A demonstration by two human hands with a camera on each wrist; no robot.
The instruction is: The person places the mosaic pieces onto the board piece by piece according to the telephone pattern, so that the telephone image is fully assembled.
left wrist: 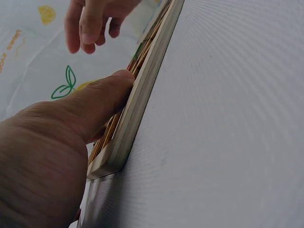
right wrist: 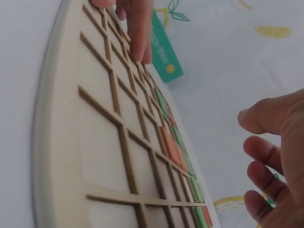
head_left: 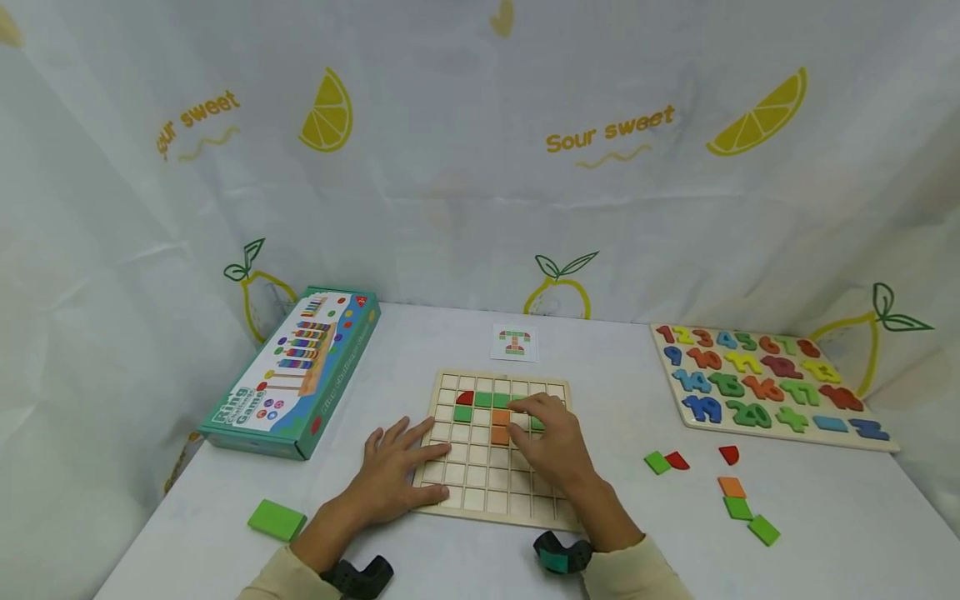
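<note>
A wooden grid board (head_left: 476, 477) lies on the table, bearing a red quarter-round tile (head_left: 465, 397), several green square tiles (head_left: 483, 400) and orange square tiles (head_left: 500, 435) in its upper rows. My left hand (head_left: 390, 475) rests on the board's left edge with fingers spread; its thumb lies along the rim in the left wrist view. Over the right half of the board hovers my right hand (head_left: 555, 442), fingertips close above the orange tiles. In the right wrist view this hand (right wrist: 280, 156) has its thumb and fingers apart, nothing between them. It partly hides the green tile (head_left: 537, 424) at right.
Behind the board lies a pattern card (head_left: 514, 342). Loose green, red and orange tiles (head_left: 732, 487) are scattered at right, below a number puzzle board (head_left: 780, 383). At left are a game box (head_left: 296, 375) and a green block (head_left: 277, 521). A printed curtain hangs behind.
</note>
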